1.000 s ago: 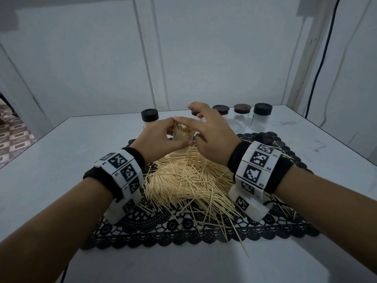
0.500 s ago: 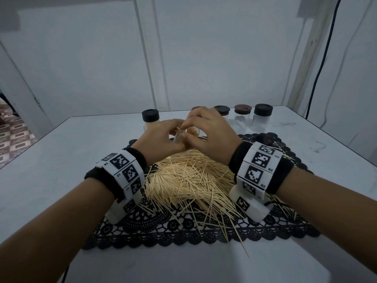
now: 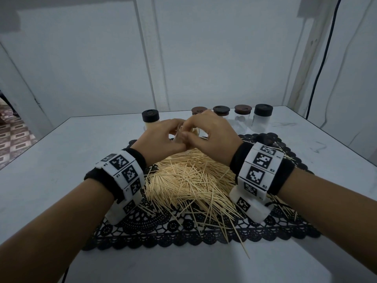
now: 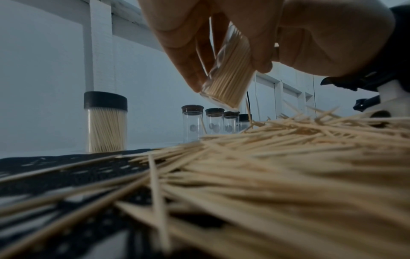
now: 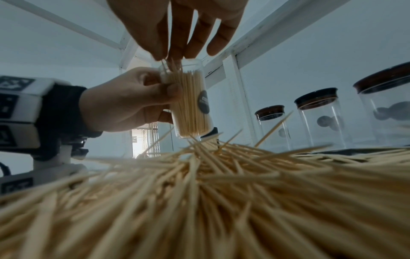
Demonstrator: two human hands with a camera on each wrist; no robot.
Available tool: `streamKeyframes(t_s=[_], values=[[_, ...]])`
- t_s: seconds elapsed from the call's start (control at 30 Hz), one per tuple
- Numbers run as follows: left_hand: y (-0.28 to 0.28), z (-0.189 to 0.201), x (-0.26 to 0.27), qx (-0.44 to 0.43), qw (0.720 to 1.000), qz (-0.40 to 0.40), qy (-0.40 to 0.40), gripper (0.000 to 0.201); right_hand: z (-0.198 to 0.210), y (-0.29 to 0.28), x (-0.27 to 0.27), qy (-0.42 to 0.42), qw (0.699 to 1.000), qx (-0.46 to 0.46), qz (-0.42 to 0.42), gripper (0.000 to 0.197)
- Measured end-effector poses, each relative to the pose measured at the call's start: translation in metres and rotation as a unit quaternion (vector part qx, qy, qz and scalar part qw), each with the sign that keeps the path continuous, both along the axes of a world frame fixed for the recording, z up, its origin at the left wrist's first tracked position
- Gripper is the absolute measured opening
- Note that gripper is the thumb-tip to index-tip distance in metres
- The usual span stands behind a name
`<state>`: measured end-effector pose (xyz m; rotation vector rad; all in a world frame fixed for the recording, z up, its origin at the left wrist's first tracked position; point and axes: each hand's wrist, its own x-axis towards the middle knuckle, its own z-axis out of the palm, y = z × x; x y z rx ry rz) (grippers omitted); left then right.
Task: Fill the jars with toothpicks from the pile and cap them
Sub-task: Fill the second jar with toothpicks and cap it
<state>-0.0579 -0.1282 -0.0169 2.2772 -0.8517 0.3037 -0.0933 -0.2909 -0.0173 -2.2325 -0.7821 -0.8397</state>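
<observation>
Risk notes, near to far. Toothpick pile fills lower centre of the head view, spread over a black lace mat, with strays lying off its near edge on the counter.

Above the far edge of the pile, centre frame, the left hand is wrapped around an open jar, tilted and held clear of the pile, already packed nearly full. The right hand pinches a few toothpicks at the jar mouth with fingertips together.

Likely failures:
- new sticks jam against the packed ones and ride proud of the rim, which would block the cap;
- tilt lets sticks slide back out;
- either wrist drags more of the pile off the mat.

Loose dark cap sits right of centre on the mat; the right forearm partly hides it.

Further back, upper centre: one filled, capped jar at left, four empty capped jars at right, close enough to be knocked on a reach.
</observation>
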Motion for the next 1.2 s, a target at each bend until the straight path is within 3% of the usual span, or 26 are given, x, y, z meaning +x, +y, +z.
streamKeyframes(t_s=[0.17, 0.3, 0.37, 0.53, 0.77, 0.93, 1.03, 1.2], values=[[0.0003, 0.0003, 0.0010, -0.010, 1.000, 0.008, -0.005, 0.050, 0.0008, -0.0074, 0.0032, -0.005, 0.998, 0.029, -0.049, 0.008], [-0.0011, 0.0006, 0.0003, -0.037, 0.999, 0.018, -0.029, 0.046, -0.0056, -0.0026, 0.0072, -0.072, 0.995, 0.002, -0.064, 0.032], [-0.0012, 0.0015, -0.0006, -0.037, 0.998, 0.025, -0.038, 0.046, -0.0056, 0.0005, 0.0072, -0.077, 0.995, 0.015, -0.066, 0.033], [-0.0006, 0.0026, -0.0008, -0.042, 0.997, 0.046, -0.044, 0.047, -0.0041, -0.0045, 0.0046, -0.071, 0.997, 0.031, -0.023, 0.043], [-0.0004, 0.0017, -0.0005, -0.065, 0.995, 0.027, -0.066, 0.053, -0.0087, -0.0068, 0.0087, -0.005, 0.996, -0.022, -0.086, 0.054], [0.0011, -0.0001, 0.0011, -0.068, 0.994, 0.014, -0.079, 0.053, -0.0058, -0.0061, 0.0040, -0.034, 0.999, 0.014, -0.018, 0.051], [0.0021, -0.0005, 0.0031, -0.068, 0.994, 0.018, -0.087, 0.054, -0.0024, -0.0065, 0.0035, -0.043, 0.998, 0.042, -0.034, 0.050], [0.0039, -0.0022, 0.0050, -0.068, 0.992, -0.003, -0.109, 0.053, -0.0076, -0.0042, 0.0051, -0.003, 0.998, -0.014, -0.060, 0.053]])
